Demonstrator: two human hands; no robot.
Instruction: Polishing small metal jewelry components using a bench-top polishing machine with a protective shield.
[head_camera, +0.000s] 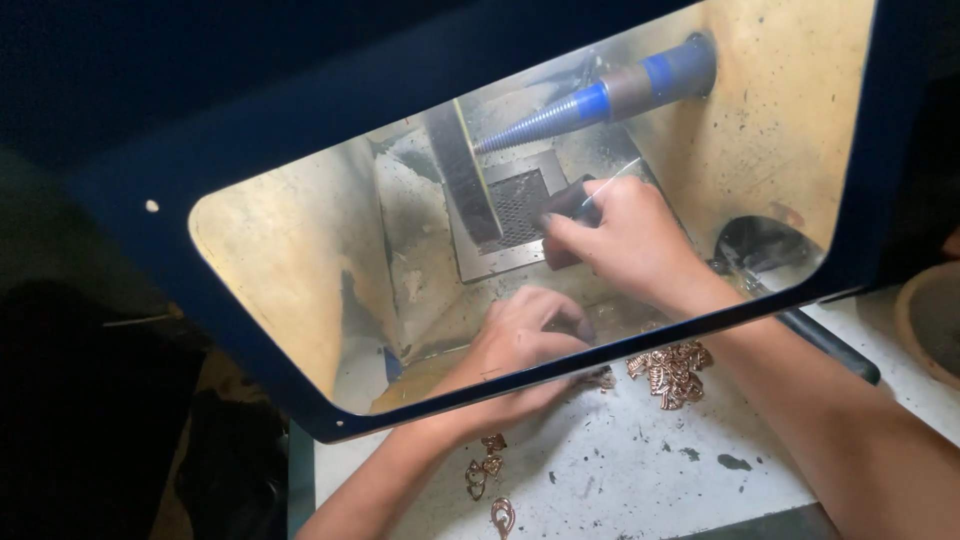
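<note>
- Your right hand (620, 235) is closed around a small dark block (568, 208), fingers wrapped over its near side; a thin pale wire or thread (612, 185) sticks up from the top of the grip. What the block is made of is hard to tell through the hazy window.
- Just left of that hand, the block's far end sits beside a dark upright wheel or belt (465, 170), seen edge-on; whether they touch cannot be made out.
- Below the block lies a square perforated metal grate (515, 205), partly covered by your fingers.
- Above and to the right of your right hand, a blue tapered spindle (560, 110) points down-left towards the wheel.
- Your left hand (525, 335) rests lower, nearer to you, fingers curled; the window's dark blue frame (560, 370) cuts across it, so you cannot tell whether it grips anything.
- Right of your left hand, under your right forearm, a heap of coppery metal pieces (672, 368) lies on the stained white bench (640, 460); the frame hides its upper edge.
- Near your left forearm, a few more coppery pieces (487, 470) lie scattered, the lowest cut off by the picture's edge.
- At the far right, a round brownish bowl (930, 320) is only half in view.
</note>
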